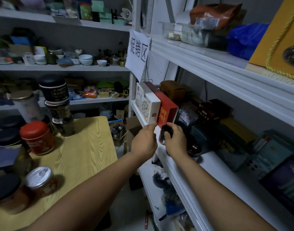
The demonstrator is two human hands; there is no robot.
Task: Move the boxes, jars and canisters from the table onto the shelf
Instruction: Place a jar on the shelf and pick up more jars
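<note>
At the white shelf [214, 163] edge, my right grip [175, 142] clasps a small dark jar with a black lid [162, 138], likely to seat it beside the red cardboard box [165, 114]. My left grip [144, 142] hovers relaxed alongside. A red metal canister [37, 138] sits on the wooden tabletop [86, 147].

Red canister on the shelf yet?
No, the red canister stands upright on the wooden table, near its left edge.
</note>
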